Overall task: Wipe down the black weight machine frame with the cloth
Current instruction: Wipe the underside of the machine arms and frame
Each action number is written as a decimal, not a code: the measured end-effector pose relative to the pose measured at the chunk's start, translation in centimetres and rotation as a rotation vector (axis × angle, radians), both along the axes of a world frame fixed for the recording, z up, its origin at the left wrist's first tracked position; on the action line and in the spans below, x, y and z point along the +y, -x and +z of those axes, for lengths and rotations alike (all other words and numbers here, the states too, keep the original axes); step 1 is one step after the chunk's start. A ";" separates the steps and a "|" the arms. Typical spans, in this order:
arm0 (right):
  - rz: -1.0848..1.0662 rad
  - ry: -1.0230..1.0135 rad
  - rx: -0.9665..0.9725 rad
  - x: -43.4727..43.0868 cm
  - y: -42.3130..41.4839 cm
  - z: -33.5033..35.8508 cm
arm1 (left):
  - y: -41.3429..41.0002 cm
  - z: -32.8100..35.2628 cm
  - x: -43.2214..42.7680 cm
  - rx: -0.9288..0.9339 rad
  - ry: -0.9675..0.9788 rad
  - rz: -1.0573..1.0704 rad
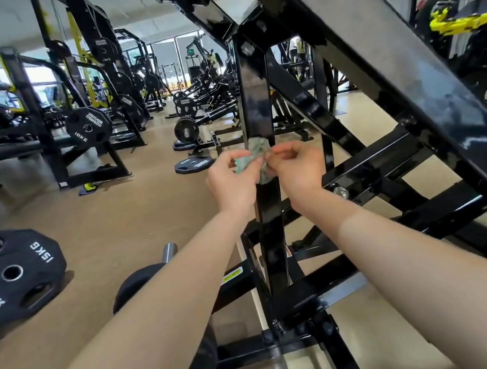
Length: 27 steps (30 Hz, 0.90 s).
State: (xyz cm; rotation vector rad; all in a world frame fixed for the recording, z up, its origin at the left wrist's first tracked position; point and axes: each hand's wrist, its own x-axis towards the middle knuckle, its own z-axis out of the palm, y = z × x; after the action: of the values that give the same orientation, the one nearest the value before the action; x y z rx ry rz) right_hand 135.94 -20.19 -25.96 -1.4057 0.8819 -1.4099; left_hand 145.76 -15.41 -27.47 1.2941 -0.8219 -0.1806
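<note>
The cloth (258, 153), a crumpled green wad, sits in front of the upright post (253, 101) of the black weight machine frame (374, 47), about halfway up the post's visible length. Both hands are clamped on it. The left hand (235, 182) grips the cloth's left side with curled fingers, and the right hand (298, 168) pinches its right side between thumb and fingertips. The hands are close together with only the cloth between them, both level with the post's middle. The cloth overlaps the post's front face; whether it presses on the metal cannot be told. Both bare forearms reach in from below, one on either side of the post.

To the right of the post, a broad slanted beam of the frame runs from the top down to the far right, its surface dull and streaked. A glossy cross-member (393, 154) runs right of the post just behind the right hand, with a silver bolt (341, 192) at its near end. Near the post's foot, on the left, there is a small yellow sticker (232, 274).

Well left of the post, a black plate marked 15KG (10, 274) hangs at the edge of view. A chrome bar end (169, 251) lies between that plate and the post. Farther left and behind the post, racks hold a plate marked 10KG (89, 130) above the tan floor (110, 214).
</note>
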 end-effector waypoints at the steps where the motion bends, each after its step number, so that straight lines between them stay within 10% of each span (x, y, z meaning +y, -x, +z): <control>1: -0.003 0.019 -0.005 -0.2 -0.1 0.5 | -0.1 0.5 -0.1 -0.005 0.020 0.000; 13: 0.046 -0.341 0.136 2.1 0.0 -2.7 | 0.3 -0.1 2.4 0.237 -0.355 -0.030; 27: 0.281 -0.450 -0.265 7.8 0.3 9.3 | 1.7 12.5 7.9 0.531 -0.149 -0.138</control>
State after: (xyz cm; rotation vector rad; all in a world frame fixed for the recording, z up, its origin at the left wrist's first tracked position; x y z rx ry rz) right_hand 135.64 -12.38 -16.64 -0.9343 0.7377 -1.0702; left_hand 144.06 -7.48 -14.95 1.2455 -0.4445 -0.6755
